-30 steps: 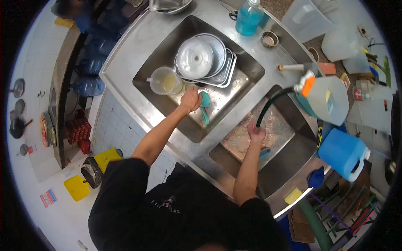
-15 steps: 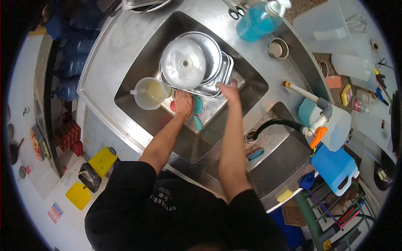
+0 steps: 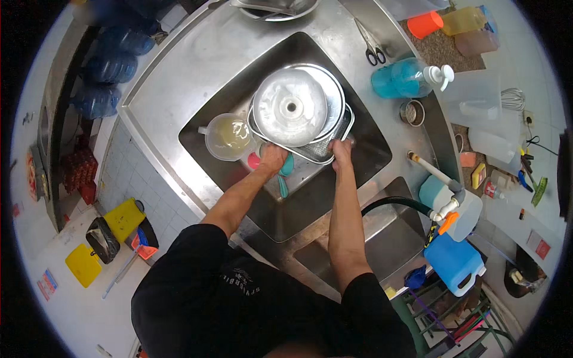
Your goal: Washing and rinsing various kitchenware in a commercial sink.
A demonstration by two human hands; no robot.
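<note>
At the sink — left hand (image 3: 273, 159) and right hand (image 3: 341, 151) gripping metal tray (image 3: 334, 138).

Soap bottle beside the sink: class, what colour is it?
Clear blue with a white pump, the soap bottle shows best in the head view.

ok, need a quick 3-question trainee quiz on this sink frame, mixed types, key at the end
1. True or false: the round metal lid lies on the stack of metal trays in the sink basin.
2. Which hand grips the near edge of the trays beside the teal sponge? A) left hand B) right hand C) neither
3. Fill in: the clear measuring jug stands to the person's ____ of the trays.

Key: 1 true; 2 A; 3 left
</note>
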